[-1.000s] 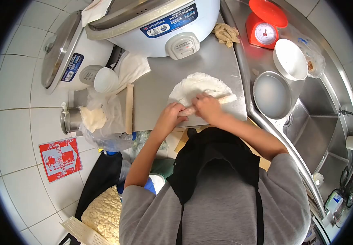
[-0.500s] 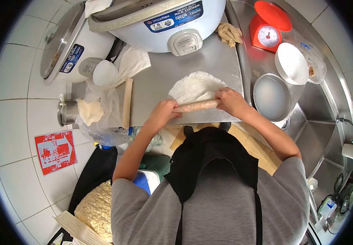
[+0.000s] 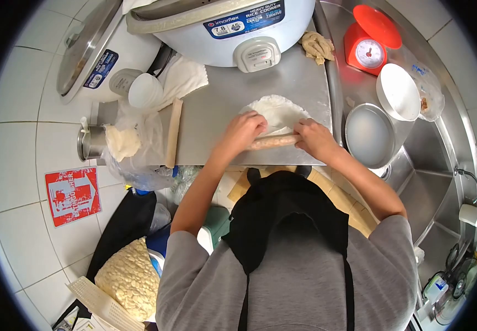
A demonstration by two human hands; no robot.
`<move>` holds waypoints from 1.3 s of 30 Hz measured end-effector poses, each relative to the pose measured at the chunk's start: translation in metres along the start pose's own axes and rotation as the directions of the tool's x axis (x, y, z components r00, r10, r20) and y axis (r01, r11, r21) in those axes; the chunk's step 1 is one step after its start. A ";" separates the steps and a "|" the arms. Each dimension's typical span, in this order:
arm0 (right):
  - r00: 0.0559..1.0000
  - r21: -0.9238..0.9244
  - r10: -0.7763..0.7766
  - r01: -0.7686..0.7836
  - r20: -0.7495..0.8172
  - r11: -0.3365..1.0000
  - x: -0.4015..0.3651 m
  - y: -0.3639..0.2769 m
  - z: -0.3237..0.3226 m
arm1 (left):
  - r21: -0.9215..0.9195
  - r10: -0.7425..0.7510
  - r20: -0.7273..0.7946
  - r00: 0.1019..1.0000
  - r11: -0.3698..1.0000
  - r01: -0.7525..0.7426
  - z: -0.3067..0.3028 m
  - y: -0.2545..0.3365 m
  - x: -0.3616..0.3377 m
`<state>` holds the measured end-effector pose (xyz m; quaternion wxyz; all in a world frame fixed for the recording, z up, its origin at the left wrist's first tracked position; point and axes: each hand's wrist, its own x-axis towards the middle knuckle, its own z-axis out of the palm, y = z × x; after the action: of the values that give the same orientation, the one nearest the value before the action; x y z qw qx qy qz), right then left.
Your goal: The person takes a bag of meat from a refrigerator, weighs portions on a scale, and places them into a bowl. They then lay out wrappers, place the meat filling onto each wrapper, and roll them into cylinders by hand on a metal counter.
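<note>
A thin white round wrapper (image 3: 277,114) lies on the steel worktop, its near edge rolled around a pale, lumpy filling to form a roll (image 3: 274,142). My left hand (image 3: 245,129) is closed at the left side of the wrapper, fingers curled in and pinching its edge just above the roll. At the roll's right end my right hand (image 3: 313,135) is closed, its fingertips pressing on the roll and the wrapper edge. Left of the hands lies a long beige stick-shaped piece (image 3: 174,132). Beyond it, a stack of pale wrappers (image 3: 123,143) rests on clear plastic.
A large rice cooker (image 3: 233,38) stands at the back, with another cooker (image 3: 103,60) to its left. White bowls (image 3: 145,90) and a metal pot (image 3: 90,142) are on the left. To the right are a red scale (image 3: 369,52), a white bowl (image 3: 397,91) and a metal bowl of cloudy liquid (image 3: 368,135).
My left hand has moved from the roll's left end up and inward to the wrapper's left side, where the edge is now drawn in. My right hand stays at the right end.
</note>
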<state>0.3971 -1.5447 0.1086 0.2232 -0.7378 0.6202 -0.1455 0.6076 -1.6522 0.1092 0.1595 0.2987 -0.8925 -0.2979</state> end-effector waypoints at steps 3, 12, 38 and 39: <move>1.000 -0.003 0.007 -0.007 -0.007 1.000 -0.003 -0.001 0.002 | 0.067 -0.001 0.059 0.998 0.998 -0.003 0.004 -0.001 0.001; 1.000 0.022 0.027 -0.027 -0.004 0.999 -0.002 -0.001 -0.001 | 0.096 -0.136 0.112 0.984 0.987 0.125 0.003 -0.001 0.000; 0.995 0.033 -0.070 0.073 -0.075 0.997 0.014 -0.032 0.016 | 0.080 -0.120 0.067 0.990 0.990 0.115 0.027 0.036 -0.027; 0.994 0.036 -0.069 0.072 -0.079 0.997 0.016 -0.031 0.018 | 0.083 -0.119 0.070 0.990 0.990 0.113 0.028 0.036 -0.025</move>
<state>0.4350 -1.5533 0.1076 0.2077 -0.7486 0.5991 -0.1937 0.5983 -1.6009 0.1071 0.0966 0.3448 -0.8901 -0.2820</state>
